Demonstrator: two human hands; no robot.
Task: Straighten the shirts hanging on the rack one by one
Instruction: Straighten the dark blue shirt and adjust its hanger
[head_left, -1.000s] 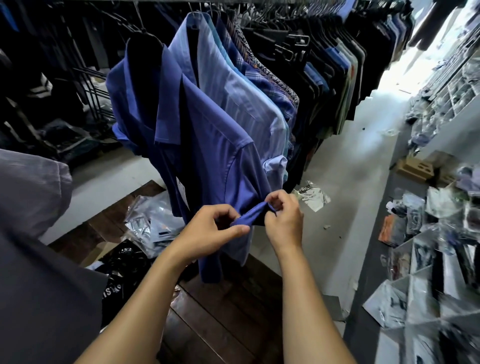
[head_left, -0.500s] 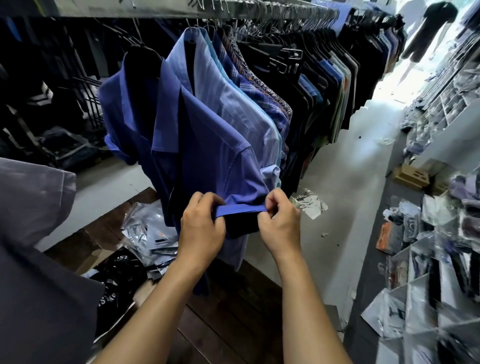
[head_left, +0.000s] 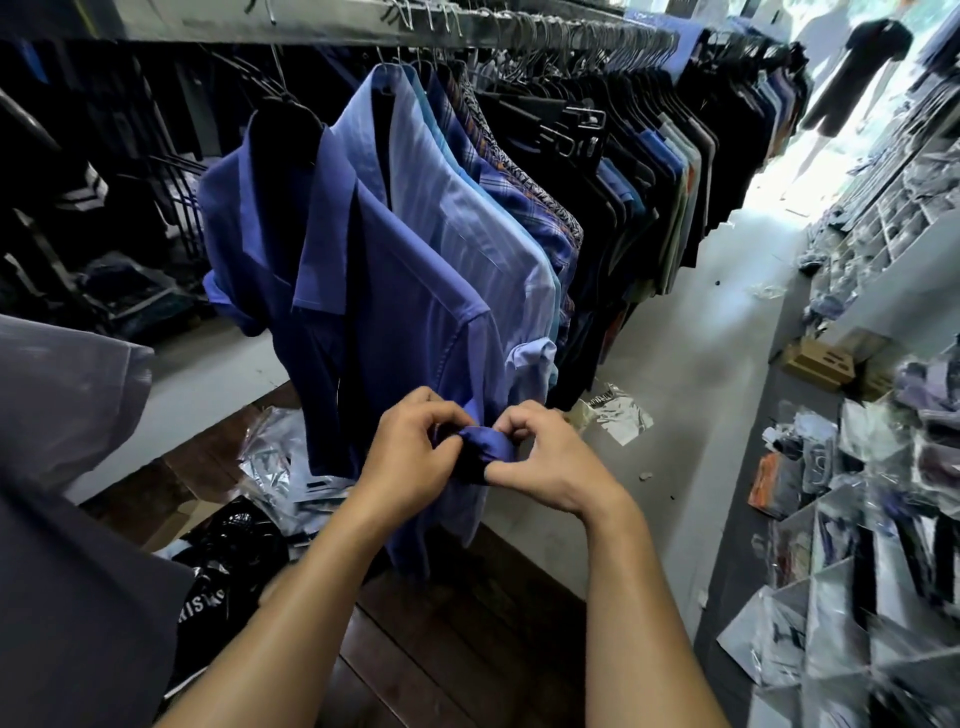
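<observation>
A: Where are we on the rack (head_left: 322, 28)?

B: On the dark blue shirt (head_left: 374, 312) hanging nearest us. Our left hand (head_left: 415, 457) and right hand (head_left: 550, 462) both pinch its rolled sleeve cuff (head_left: 491, 447).

A: And the rest?

B: The pale blue shirt (head_left: 467, 223) just behind and the long row beyond seem to be waiting, though we can't judge the far ones. Plastic bags (head_left: 280, 457) crowd the floor beneath.
</observation>
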